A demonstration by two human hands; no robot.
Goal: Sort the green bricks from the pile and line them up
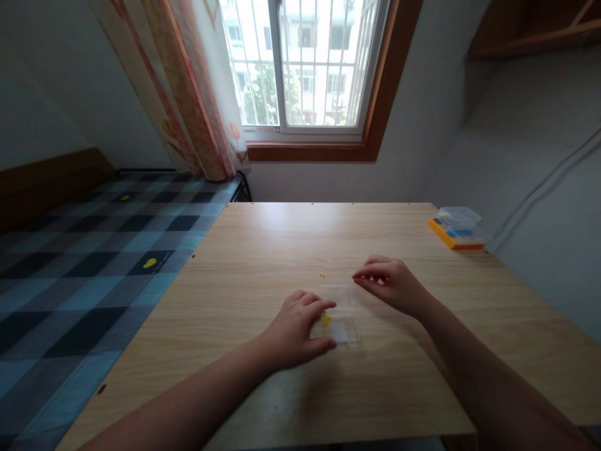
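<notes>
A small clear plastic box (345, 329) lies on the wooden table (263, 250) with its lid (337, 294) tipped open behind it. A small yellow piece (325, 320) sits inside the box. My left hand (295, 329) rests on the box's left side, fingers curled against it. My right hand (392, 283) hovers just right of the lid, fingertips pinched together; anything between them is too small to make out. A tiny yellow bit (322, 275) lies on the table beyond the lid.
An orange-based clear plastic organiser box (457, 228) sits at the table's far right, near the wall. A bed with a blue-and-black checked cover (79, 269) adjoins the table's left edge. A window and curtain (188, 88) stand behind.
</notes>
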